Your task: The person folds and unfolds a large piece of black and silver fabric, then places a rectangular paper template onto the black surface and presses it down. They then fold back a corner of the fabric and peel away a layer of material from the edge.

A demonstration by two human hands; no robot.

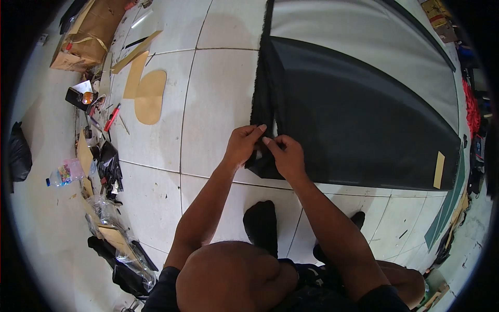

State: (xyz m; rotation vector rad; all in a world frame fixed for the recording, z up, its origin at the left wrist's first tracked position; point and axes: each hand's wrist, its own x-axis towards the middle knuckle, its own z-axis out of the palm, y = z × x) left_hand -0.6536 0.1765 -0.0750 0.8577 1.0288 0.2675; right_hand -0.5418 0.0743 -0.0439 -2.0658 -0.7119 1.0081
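Head view: I saw left hand [241,146] and right hand [287,156] pinching black strip [266,88] end beside dark sheet [364,119]; uneven pull, I judged, could skew strip.

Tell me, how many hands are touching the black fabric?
2. The left hand pinches the black fabric at its near end; the right hand pinches it just beside. No other hands show.

Bright, even indoor light; pale floor [223,78] slightly washed out. Dark sheet [364,125] shows little detail, only a faint sheen. Shadows faint and short. Strong fisheye: black vignette at corners, tile lines bowed. Edges soft; centre sharp.
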